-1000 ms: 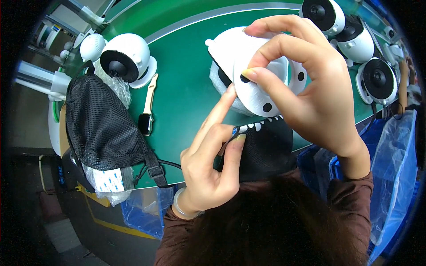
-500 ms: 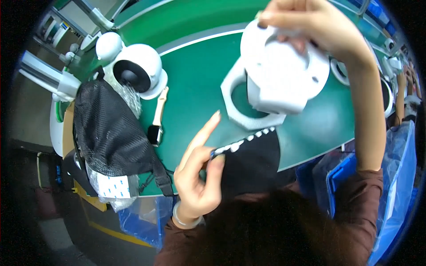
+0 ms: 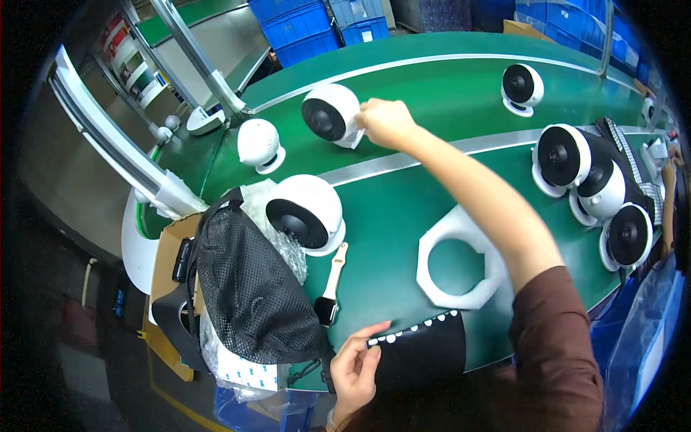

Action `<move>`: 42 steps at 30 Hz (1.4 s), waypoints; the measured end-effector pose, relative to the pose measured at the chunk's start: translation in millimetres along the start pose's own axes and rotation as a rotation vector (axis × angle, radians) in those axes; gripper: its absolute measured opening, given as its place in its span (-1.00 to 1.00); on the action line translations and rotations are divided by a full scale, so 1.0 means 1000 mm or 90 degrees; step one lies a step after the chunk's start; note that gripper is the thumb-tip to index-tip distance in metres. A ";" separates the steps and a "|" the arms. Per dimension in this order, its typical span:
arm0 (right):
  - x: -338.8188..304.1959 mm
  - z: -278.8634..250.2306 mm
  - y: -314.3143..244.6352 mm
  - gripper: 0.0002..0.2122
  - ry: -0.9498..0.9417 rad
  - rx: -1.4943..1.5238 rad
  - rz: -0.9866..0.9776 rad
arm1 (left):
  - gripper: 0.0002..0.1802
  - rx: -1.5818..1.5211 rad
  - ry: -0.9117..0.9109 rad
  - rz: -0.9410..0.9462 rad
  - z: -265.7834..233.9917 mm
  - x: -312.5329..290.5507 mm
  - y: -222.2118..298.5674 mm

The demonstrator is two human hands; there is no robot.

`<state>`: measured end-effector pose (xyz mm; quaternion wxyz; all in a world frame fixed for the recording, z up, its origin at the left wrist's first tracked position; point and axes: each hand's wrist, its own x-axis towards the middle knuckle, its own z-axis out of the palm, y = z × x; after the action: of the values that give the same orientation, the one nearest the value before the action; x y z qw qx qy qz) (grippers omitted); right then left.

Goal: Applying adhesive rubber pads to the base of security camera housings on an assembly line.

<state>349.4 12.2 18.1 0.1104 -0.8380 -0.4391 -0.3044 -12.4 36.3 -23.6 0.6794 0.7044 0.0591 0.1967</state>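
Observation:
My right hand [image 3: 389, 124] reaches across the bench to the green belt on its far side. Its fingers are closed at the right side of a white round-headed camera [image 3: 349, 97] with a black front, which stands on the belt. Low in the view, my left hand [image 3: 356, 371] pinches the left corner of a black sheet [image 3: 425, 353] that has a row of white dots along its upper edge. Under my right forearm lies a white octagonal foam ring [image 3: 432, 277] on the green bench. Part of the ring is hidden by the arm.
A black mesh bag [image 3: 252, 288], a watch [image 3: 327, 309] and another white camera [image 3: 317, 198] lie to the left. Several cameras [image 3: 565, 155] crowd the right side. Further ones [image 3: 258, 140] stand on the belt. Blue crates [image 3: 299, 29] are stacked behind.
My right hand has carried the white camera from above the foam ring forward and left, down onto the belt. The view has tilted up. My left hand stays at the black sheet's corner.

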 end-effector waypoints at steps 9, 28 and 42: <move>-0.026 0.017 0.081 -0.76 -0.296 -0.025 0.073 | -0.92 0.033 -0.027 -0.013 -0.001 -0.005 0.001; 0.067 0.085 -0.068 -0.66 -0.327 0.167 -0.184 | -0.97 0.052 -0.030 -0.097 -0.009 -0.015 -0.003; 0.060 0.021 -0.041 -0.47 0.023 0.150 -0.030 | -0.93 0.088 -0.019 -0.059 -0.006 -0.011 -0.001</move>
<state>350.7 86.3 34.0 0.2089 -0.8032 -0.4891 -0.2684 -24.5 38.0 -26.7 0.6386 0.7488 0.0953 0.1499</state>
